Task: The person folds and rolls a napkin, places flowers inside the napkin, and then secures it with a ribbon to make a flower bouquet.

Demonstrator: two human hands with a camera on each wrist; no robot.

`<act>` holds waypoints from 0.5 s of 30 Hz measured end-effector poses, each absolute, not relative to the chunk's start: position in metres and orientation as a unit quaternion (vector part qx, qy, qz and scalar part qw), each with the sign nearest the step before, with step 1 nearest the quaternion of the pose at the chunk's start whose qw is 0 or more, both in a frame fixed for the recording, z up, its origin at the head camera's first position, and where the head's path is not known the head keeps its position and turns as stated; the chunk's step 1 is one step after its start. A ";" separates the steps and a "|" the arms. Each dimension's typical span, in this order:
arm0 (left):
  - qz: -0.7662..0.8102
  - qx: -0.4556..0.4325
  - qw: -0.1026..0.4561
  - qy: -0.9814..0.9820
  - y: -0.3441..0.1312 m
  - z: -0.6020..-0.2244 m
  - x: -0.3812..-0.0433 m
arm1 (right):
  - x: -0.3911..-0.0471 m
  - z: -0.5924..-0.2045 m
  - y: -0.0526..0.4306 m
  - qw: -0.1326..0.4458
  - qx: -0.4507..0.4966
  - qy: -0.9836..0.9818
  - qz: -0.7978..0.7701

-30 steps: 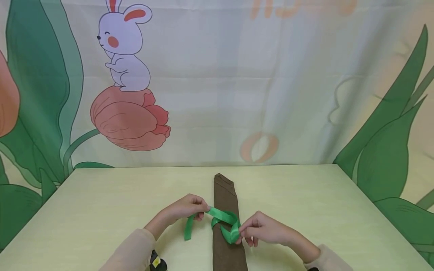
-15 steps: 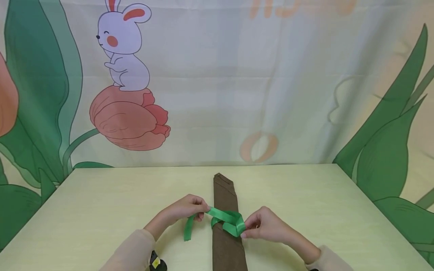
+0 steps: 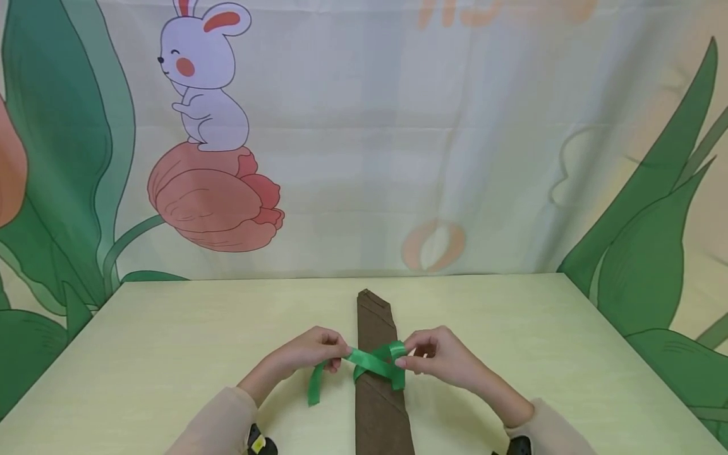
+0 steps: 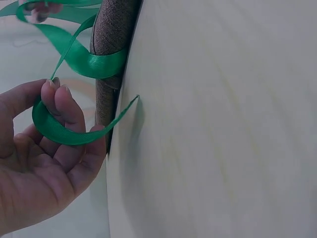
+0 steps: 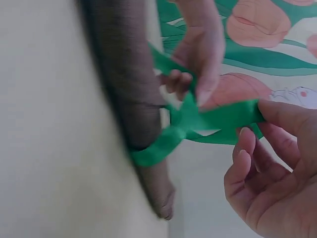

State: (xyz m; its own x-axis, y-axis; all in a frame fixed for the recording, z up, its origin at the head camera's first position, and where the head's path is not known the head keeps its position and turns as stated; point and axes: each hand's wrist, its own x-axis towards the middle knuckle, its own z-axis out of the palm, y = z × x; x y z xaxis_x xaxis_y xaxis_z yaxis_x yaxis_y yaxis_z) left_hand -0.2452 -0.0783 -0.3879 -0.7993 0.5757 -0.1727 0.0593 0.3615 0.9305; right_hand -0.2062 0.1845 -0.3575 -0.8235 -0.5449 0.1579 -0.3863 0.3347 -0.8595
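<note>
A long, folded brown cloth bundle (image 3: 382,417) lies lengthwise down the table's middle. Green ribbon (image 3: 370,361) passes around it and crosses over its top. Left of the bundle, my left hand (image 3: 315,349) pinches the ribbon between thumb and fingers, and a short tail hangs below. In the left wrist view that tail (image 4: 69,137) curves across the fingers towards the tabletop. On the other side, my right hand (image 3: 440,355) pinches a bent part of the ribbon above the bundle's right edge. The right wrist view shows the ribbon (image 5: 223,116) stretched from the crossing to my right fingertips.
The pale yellow table (image 3: 199,328) extends on both sides of the bundle. Behind it hangs a printed cloth backdrop (image 3: 341,158) with a rabbit, flowers and leaves. Dark devices (image 3: 261,440) sit at the wrists by the light sleeves.
My right hand has moved up and away from me, bringing its part of the ribbon from below the crossing to above it. The left hand has stayed nearly still, holding its end.
</note>
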 end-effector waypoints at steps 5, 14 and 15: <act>0.526 0.204 0.245 0.788 -0.076 -0.389 -0.245 | -0.221 -0.349 0.170 0.107 -0.268 0.800 -0.526; 0.524 0.211 0.247 0.787 -0.075 -0.390 -0.245 | -0.220 -0.353 0.147 0.096 -0.314 0.811 -0.485; 0.524 0.211 0.246 0.787 -0.075 -0.390 -0.245 | -0.218 -0.354 0.146 0.092 -0.324 0.815 -0.472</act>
